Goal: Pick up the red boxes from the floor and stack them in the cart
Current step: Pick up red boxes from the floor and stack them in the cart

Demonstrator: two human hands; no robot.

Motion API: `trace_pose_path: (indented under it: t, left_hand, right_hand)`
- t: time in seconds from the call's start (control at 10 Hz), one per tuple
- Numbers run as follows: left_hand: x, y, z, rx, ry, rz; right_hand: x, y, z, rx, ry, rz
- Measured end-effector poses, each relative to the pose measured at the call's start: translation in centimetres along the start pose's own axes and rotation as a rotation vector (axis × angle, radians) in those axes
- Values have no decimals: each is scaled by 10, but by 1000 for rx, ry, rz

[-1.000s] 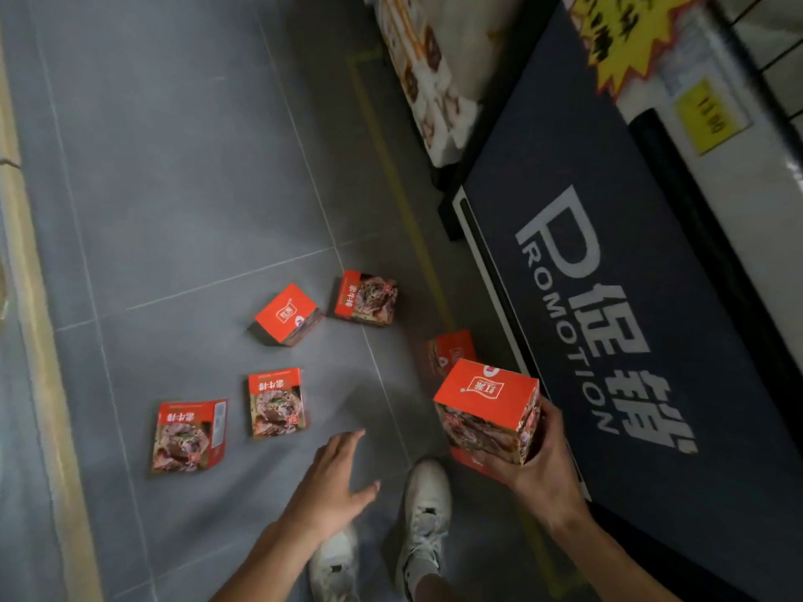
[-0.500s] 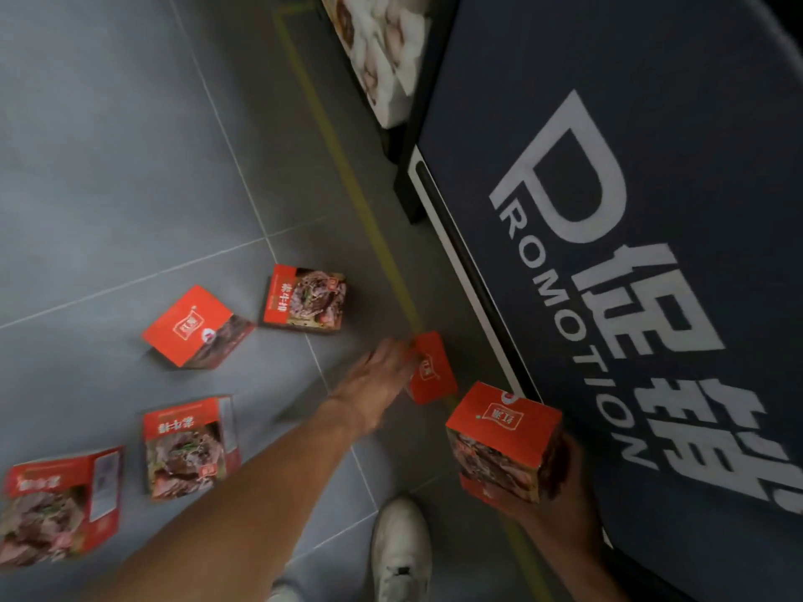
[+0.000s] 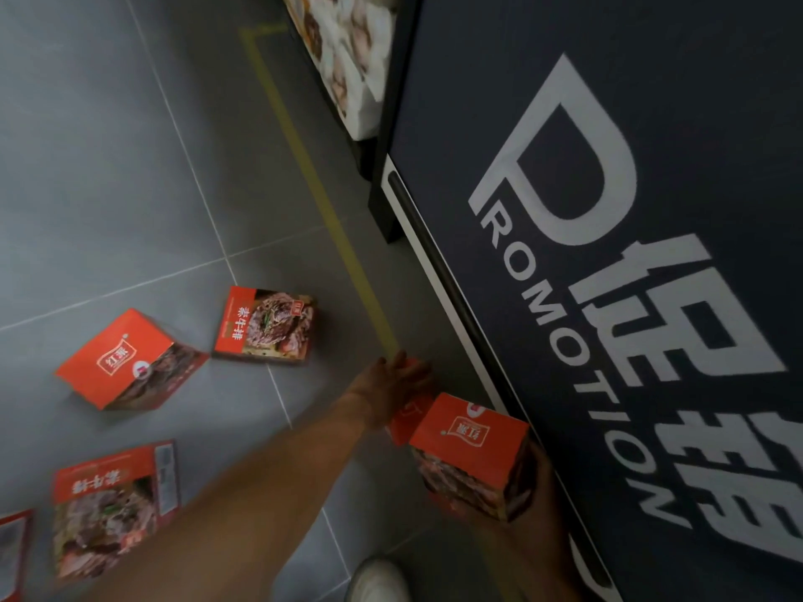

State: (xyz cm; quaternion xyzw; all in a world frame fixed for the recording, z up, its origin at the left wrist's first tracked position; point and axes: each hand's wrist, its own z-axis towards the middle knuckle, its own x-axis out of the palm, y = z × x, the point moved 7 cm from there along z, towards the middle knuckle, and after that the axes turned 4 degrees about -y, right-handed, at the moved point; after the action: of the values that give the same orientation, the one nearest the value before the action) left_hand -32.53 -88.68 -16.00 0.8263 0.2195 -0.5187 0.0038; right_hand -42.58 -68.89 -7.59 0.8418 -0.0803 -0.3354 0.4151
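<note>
Red boxes scattered on grey floor tiles [image 3: 108, 167]. Left hand [image 3: 391, 384] stretched out low, resting on one red box on the floor [image 3: 406, 421], right beside the yellow tape line [image 3: 304, 167] (fingers blurred, so cannot tell if gripping or only touching). Right hand [image 3: 543, 493] wrapped around a second red box [image 3: 471, 454], held up just above the floor and close to the big dark sign [image 3: 652, 123] with white letters. Four more boxes lying well apart from the hands: one flat box with a meat picture [image 3: 265, 325], one tilted box on its corner [image 3: 126, 362], one near the left arm [image 3: 108, 510], and a cut-off box at the far left edge [image 3: 13, 553]. White shoe [image 3: 378, 580] at the bottom. Stack of pale packs [image 3: 347, 58] at the top, next to the sign.
</note>
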Motion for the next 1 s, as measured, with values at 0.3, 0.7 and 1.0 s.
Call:
trace_pose_path:
  t: [0.3, 0.7, 1.0]
  left_hand:
    - [-90, 18, -113, -184, -160, -139]
    - [-335, 1, -355, -383, -350, -214]
    - [-541, -67, -530, -463, -639, -380]
  right_hand:
    - [-14, 114, -50, -65, -24, 124]
    - [-107, 349, -201, -130, 105, 352]
    - [-223, 508, -341, -267, -4, 371]
